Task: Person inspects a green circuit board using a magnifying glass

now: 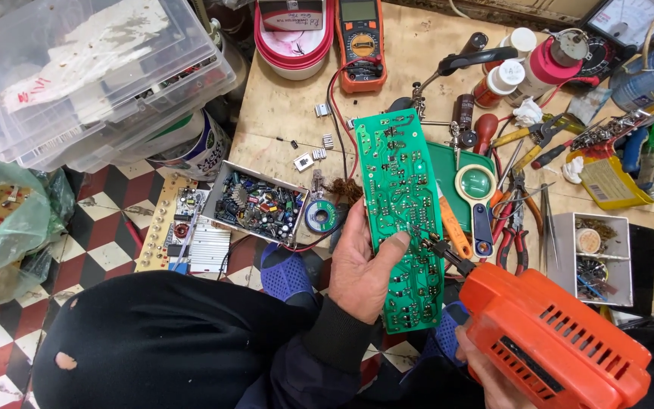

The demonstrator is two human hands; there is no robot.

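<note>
Over the cluttered wooden workbench (pixel 281 113), the left hand (pixel 361 261) held a long green circuit board (pixel 401 220) upright by its lower left edge, thumb pressed across the solder side and fingers wrapped behind. The right hand (pixel 486 371) was closed around the grip of an orange soldering gun (pixel 550 341), only its knuckles showing at the bottom of the view. The gun's dark tip (pixel 433 244) rested on or just above the board's solder joints, right beside the thumb; whether it touched I could not tell.

By the look of it, the work stood at heating a joint near the board's middle. Any further move would call for a steady board and a tip kept clear of the thumb so close by.

Just left of the board lay a small tray of mixed electronic components (pixel 257 204) and a spool of solder wick (pixel 319 216). Behind were an orange multimeter (pixel 360 42), a magnifying glass (pixel 477 185), and pliers (pixel 515 227) to the right.
</note>
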